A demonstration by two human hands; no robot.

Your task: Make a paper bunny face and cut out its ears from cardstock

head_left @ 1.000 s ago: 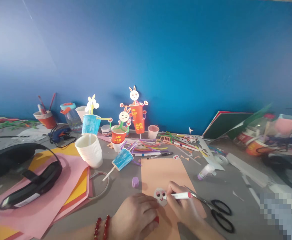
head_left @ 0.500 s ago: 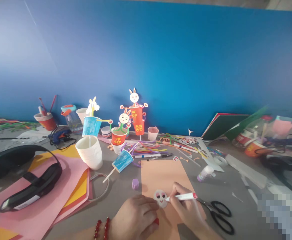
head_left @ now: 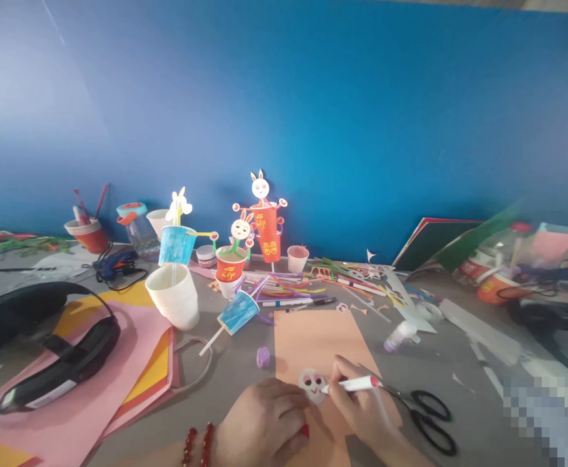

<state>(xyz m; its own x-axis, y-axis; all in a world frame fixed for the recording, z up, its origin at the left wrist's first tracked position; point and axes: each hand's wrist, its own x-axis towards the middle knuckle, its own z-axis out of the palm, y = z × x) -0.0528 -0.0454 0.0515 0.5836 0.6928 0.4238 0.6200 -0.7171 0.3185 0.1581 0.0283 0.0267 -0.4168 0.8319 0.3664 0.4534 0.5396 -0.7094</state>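
A small white paper face (head_left: 312, 386) with drawn eyes, pink marks and a mouth lies flat on an orange sheet (head_left: 320, 337). My right hand (head_left: 362, 405) grips a white marker (head_left: 359, 383) with a red end, its tip at the face's right edge by the mouth. Curled on the sheet, my left hand (head_left: 267, 421) has its fingertips at the face's left edge. From under those fingers pokes a small red piece, seemingly a marker cap (head_left: 305, 431), mostly hidden. Black-handled scissors (head_left: 427, 415) lie beside my right hand, their blades partly covered.
Cup figures with rabbit heads (head_left: 260, 188) stand near the blue wall. A blue cup (head_left: 238, 312) on a stick lies before them, near stacked white cups (head_left: 173, 297). A glue stick (head_left: 401, 336) and a purple piece (head_left: 263, 357) flank the sheet. A headset (head_left: 70, 363) lies left.
The marker tip and my right hand have barely shifted at the face's mouth. My left hand stays in place, and the camera view has moved slightly.
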